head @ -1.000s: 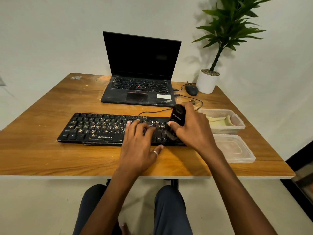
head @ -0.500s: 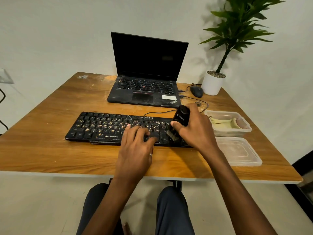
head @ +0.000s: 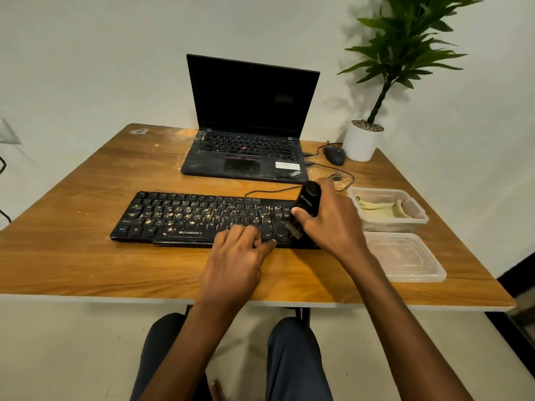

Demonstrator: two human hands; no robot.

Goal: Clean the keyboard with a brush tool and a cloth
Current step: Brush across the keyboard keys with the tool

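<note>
A wooden table [head: 86,256] carries a black crumb-strewn keyboard [head: 185,217] at its centre. The left hand [head: 236,263] lies flat on the keyboard's near edge, fingers spread over the keys. The right hand [head: 333,224] grips a black cylindrical brush tool [head: 304,211], tilted, bristles down on the keyboard's right end. At 12 o'clock stands an open black laptop [head: 249,125]. At 1 o'clock sit a dark mouse [head: 334,155] and a potted green plant [head: 363,143]. At 3 o'clock a clear plastic container [head: 388,209] holds a yellow cloth [head: 382,211], its clear lid [head: 405,257] just nearer.
</note>
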